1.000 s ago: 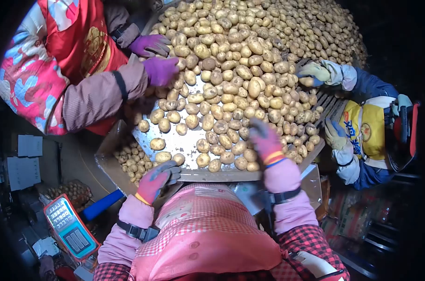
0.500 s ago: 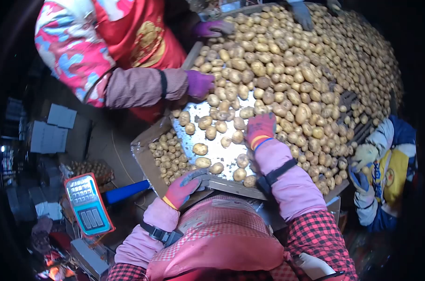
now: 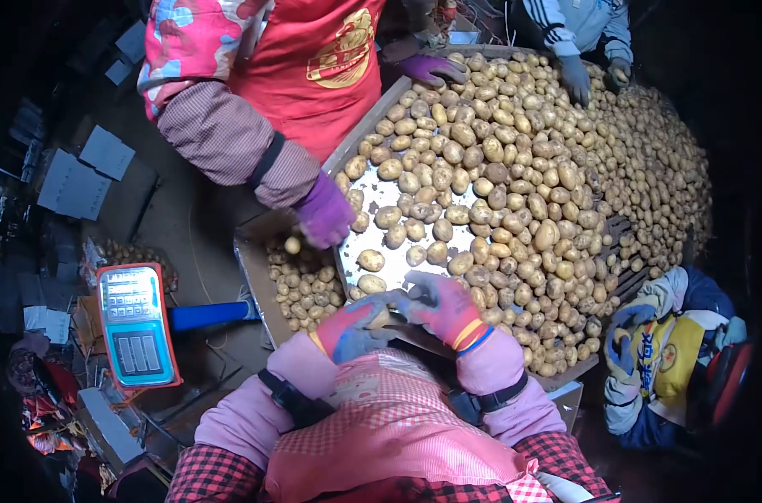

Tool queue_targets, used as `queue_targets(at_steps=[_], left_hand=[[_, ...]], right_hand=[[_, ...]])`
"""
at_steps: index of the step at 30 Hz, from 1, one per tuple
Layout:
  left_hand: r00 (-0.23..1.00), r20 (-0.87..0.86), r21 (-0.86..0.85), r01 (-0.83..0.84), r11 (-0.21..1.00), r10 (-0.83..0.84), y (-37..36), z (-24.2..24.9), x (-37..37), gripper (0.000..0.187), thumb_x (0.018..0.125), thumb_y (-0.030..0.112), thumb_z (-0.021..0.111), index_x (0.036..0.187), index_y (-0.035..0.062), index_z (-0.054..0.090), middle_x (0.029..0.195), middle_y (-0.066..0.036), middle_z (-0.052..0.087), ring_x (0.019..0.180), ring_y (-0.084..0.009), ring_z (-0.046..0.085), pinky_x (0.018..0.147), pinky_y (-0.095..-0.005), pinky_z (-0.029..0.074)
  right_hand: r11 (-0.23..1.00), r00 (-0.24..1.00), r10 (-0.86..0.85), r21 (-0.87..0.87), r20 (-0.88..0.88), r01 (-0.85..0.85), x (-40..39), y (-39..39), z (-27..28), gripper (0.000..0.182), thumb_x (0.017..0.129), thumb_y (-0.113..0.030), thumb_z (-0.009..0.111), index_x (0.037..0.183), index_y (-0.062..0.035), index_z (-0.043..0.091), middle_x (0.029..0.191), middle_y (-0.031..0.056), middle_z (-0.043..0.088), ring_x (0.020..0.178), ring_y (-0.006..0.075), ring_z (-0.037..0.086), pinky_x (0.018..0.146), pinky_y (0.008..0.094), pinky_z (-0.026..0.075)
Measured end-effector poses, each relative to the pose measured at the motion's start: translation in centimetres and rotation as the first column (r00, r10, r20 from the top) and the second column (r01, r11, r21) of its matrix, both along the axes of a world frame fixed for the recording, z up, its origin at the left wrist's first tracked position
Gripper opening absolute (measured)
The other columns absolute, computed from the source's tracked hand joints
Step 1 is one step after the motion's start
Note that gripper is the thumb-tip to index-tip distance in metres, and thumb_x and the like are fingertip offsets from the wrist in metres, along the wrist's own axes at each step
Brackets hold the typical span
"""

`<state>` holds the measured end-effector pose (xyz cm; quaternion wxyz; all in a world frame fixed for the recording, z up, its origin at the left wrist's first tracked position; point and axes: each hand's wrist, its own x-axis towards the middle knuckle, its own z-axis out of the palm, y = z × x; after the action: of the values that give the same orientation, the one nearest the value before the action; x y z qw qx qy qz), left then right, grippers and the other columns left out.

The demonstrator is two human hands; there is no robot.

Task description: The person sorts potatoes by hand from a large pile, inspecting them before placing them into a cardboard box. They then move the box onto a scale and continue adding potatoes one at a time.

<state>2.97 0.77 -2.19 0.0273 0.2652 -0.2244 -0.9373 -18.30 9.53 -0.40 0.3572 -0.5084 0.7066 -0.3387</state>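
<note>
At the near edge of the metal sorting surface (image 3: 389, 270), both gloved hands are close together. My left hand (image 3: 353, 325), in a pink and grey glove, has its fingers curled inward over the table's edge. Beside it on the right, my right hand (image 3: 439, 308) bends its fingers toward the left one. A potato (image 3: 382, 318) shows partly between the two hands, touched by both. Loose potatoes (image 3: 371, 260) lie just beyond them on the surface, and the large potato pile (image 3: 532, 210) rises to the right.
A cardboard box (image 3: 255, 272) with potatoes stands at the table's left. A co-worker's purple glove (image 3: 326, 211) is over it. Left of that is a digital scale (image 3: 136, 327). Other workers stand at the far edge and at the right, near a yellow vest (image 3: 678, 356).
My right hand has come back from the pile to beside my left hand. The co-worker's purple glove has moved toward the box, where a potato is now near it. The view has shifted.
</note>
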Motion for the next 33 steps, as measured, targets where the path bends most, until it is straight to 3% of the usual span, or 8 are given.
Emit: queue_targets(at_steps=[4, 6, 10, 18, 19, 22, 32, 33], left_hand=[[0.997, 0.047, -0.272, 0.065, 0.96, -0.054, -3.4, 0.9, 4.7, 0.059, 0.094, 0.028, 0.061, 0.142, 0.0041, 0.034, 0.118, -0.012, 0.063, 0.109, -0.0197, 0.06, 0.094, -0.033, 0.049], [0.884, 0.155, 0.161, -0.462, 0.872, 0.44, -3.7, -2.1, 7.9, 0.057, 0.101, 0.048, 0.035, 0.14, 0.0065, 0.04, 0.121, -0.018, 0.059, 0.107, -0.0269, 0.06, 0.091, -0.0379, 0.051], [0.657, 0.623, 0.012, -0.55, 0.835, 0.424, -3.9, -1.0, 12.5, 0.057, 0.1, 0.048, 0.039, 0.137, 0.005, 0.044, 0.122, -0.02, 0.06, 0.107, -0.0276, 0.063, 0.088, -0.0359, 0.053], [0.957, 0.283, -0.326, 0.036, 0.945, 0.061, -1.4, -9.6, 16.2, 0.046, 0.104, 0.032, 0.033, 0.135, -0.0008, 0.045, 0.133, -0.018, 0.053, 0.126, -0.03, 0.049, 0.113, -0.0367, 0.031], [0.951, 0.166, 0.427, -0.307, 0.85, 0.26, -2.3, -6.1, 14.2, 0.049, 0.103, 0.035, 0.036, 0.134, -0.0019, 0.044, 0.137, -0.02, 0.048, 0.125, -0.0301, 0.049, 0.109, -0.0394, 0.037], [0.934, 0.32, 0.215, -0.235, 0.948, 0.16, -3.2, -1.9, 11.1, 0.052, 0.101, 0.04, 0.042, 0.129, -0.0027, 0.051, 0.117, -0.022, 0.064, 0.095, -0.0289, 0.068, 0.077, -0.0392, 0.059], [0.937, 0.315, 0.166, 0.099, 0.981, -0.148, -5.2, -0.4, 2.9, 0.055, 0.1, 0.041, 0.043, 0.128, -0.0054, 0.051, 0.109, -0.018, 0.066, 0.086, -0.0244, 0.068, 0.07, -0.034, 0.058], [0.929, 0.303, 0.145, 0.175, 0.974, -0.212, -4.9, -0.2, 1.4, 0.055, 0.1, 0.042, 0.043, 0.127, -0.0057, 0.051, 0.108, -0.017, 0.066, 0.085, -0.024, 0.068, 0.069, -0.0335, 0.058]], right_hand=[[0.953, 0.948, -0.293, 0.121, 0.122, 0.279, -3.9, 3.8, 0.9, 0.042, 0.084, -0.029, 0.069, 0.116, -0.0027, 0.062, 0.093, 0.0073, 0.069, 0.086, 0.0165, 0.065, 0.076, 0.0305, 0.051], [0.897, 0.9, -0.437, 0.08, -0.006, 0.436, -5.5, 7.2, -0.1, 0.041, 0.087, -0.026, 0.068, 0.118, -0.0013, 0.062, 0.111, 0.0139, 0.066, 0.106, 0.0206, 0.062, 0.093, 0.0316, 0.047], [0.764, 0.763, -0.646, 0.007, 0.017, 0.646, -7.0, 14.2, -3.4, 0.038, 0.091, -0.014, 0.063, 0.123, 0.0048, 0.056, 0.12, 0.0156, 0.061, 0.108, 0.0228, 0.06, 0.095, 0.0326, 0.046], [0.853, 0.699, -0.473, -0.079, -0.536, 0.516, -5.0, 17.5, -7.9, 0.038, 0.083, -0.02, 0.065, 0.115, 0.0007, 0.061, 0.109, 0.0192, 0.062, 0.104, 0.035, 0.057, 0.096, 0.0444, 0.042], [0.84, 0.651, -0.509, -0.16, -0.563, 0.518, -4.8, 17.7, -8.5, 0.037, 0.083, -0.022, 0.065, 0.114, -0.0016, 0.061, 0.108, 0.0175, 0.062, 0.104, 0.034, 0.056, 0.096, 0.0445, 0.041], [0.831, 0.644, -0.494, -0.102, -0.584, 0.546, -3.9, 16.0, -5.7, 0.033, 0.081, -0.021, 0.066, 0.111, -0.0074, 0.063, 0.108, 0.0165, 0.062, 0.105, 0.0351, 0.056, 0.096, 0.0441, 0.041], [0.823, 0.678, -0.564, -0.252, -0.471, 0.51, -3.8, 17.0, -2.5, 0.032, 0.081, -0.017, 0.063, 0.11, -0.0042, 0.065, 0.104, 0.016, 0.067, 0.094, 0.0346, 0.063, 0.087, 0.0432, 0.049], [0.918, 0.849, -0.246, 0.168, -0.468, 0.359, -3.2, 15.9, -4.5, 0.037, 0.078, -0.019, 0.065, 0.113, -0.0049, 0.063, 0.102, 0.0153, 0.067, 0.094, 0.0343, 0.063, 0.085, 0.0437, 0.05]])
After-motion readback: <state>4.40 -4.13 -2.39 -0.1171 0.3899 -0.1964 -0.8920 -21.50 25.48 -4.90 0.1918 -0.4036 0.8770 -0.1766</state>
